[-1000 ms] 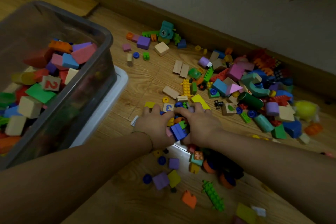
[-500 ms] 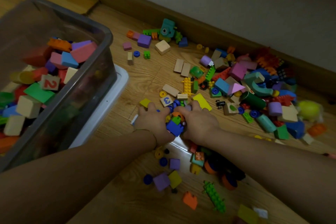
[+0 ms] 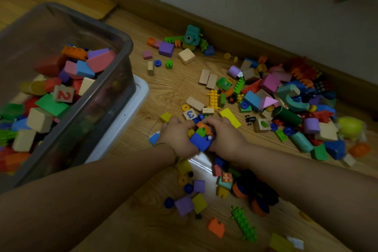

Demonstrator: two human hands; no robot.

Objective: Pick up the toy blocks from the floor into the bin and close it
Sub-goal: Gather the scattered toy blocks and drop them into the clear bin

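Observation:
My left hand and my right hand are cupped together on the wooden floor, gripping a small heap of blocks between them: blue, green, orange and yellow pieces. A clear grey bin stands at the left, partly filled with coloured and wooden blocks, one marked 2. Its white lid lies under it on the floor. Many loose blocks lie scattered to the right along the wall.
A brown skirting board runs diagonally behind the blocks. More pieces lie below my hands: a purple cube, an orange brick, a green studded strip. A teal toy camera sits near the wall.
Both hands have drawn closer together and squeezed the heap of blocks tighter; the blue brick now shows between the wrists. The view has shifted slightly.

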